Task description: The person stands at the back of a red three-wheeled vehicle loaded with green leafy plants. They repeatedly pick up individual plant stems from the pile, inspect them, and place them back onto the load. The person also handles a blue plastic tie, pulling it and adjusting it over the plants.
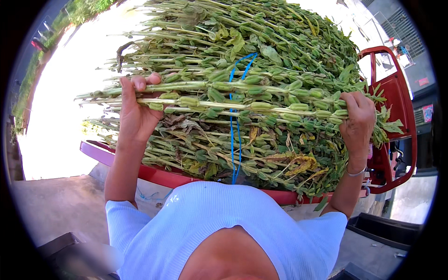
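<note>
Both hands grip a big bundle of green podded stalks

The bundle (261,93), tied with blue string (232,135), lies on a red cart (396,102); left hand (136,112) and right hand (358,123) close around stalks at its near edge

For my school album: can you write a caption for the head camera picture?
Two hands, left and right, grip a big bundle of green pod-covered stalks tied with blue string above a red cart.

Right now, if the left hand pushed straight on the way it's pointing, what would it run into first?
The left hand already grips green podded stalks. Going on upward and away, it would most likely press into the big bundle of the same stalks tied with blue string, though depth is hard to judge.
</note>
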`<state>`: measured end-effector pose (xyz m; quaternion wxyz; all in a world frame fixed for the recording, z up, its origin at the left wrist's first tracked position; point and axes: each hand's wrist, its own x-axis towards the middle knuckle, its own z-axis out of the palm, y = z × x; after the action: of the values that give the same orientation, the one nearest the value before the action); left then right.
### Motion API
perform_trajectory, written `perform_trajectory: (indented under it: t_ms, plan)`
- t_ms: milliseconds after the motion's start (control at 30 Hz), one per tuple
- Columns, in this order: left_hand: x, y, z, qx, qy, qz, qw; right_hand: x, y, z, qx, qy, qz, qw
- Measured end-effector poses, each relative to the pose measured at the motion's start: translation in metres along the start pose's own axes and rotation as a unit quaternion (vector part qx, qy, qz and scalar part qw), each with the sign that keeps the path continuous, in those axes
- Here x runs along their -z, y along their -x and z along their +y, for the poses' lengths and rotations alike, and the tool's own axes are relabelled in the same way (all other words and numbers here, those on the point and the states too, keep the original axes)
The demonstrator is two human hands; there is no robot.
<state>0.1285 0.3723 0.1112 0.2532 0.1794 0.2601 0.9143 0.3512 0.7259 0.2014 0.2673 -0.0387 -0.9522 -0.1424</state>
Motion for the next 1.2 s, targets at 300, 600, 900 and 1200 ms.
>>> perform_trajectory:
  t_ms: [300,600,900,1200]
  plan:
    - [0.067,0.055,-0.019,0.131,-0.017,0.182,0.974,-0.052,0.062,-0.051,-0.011,-0.081,-0.177,0.981]
    - [0.061,0.062,-0.031,0.107,0.004,0.176,0.979,-0.049,0.069,-0.046,-0.025,-0.146,-0.131,0.980]
    - [0.043,0.088,-0.023,0.114,-0.003,0.179,0.977,-0.060,0.079,-0.058,-0.017,-0.072,-0.105,0.992]
    - [0.036,0.110,0.014,0.234,-0.602,0.070,0.760,-0.046,0.082,-0.046,-0.089,-0.108,-0.209,0.968]
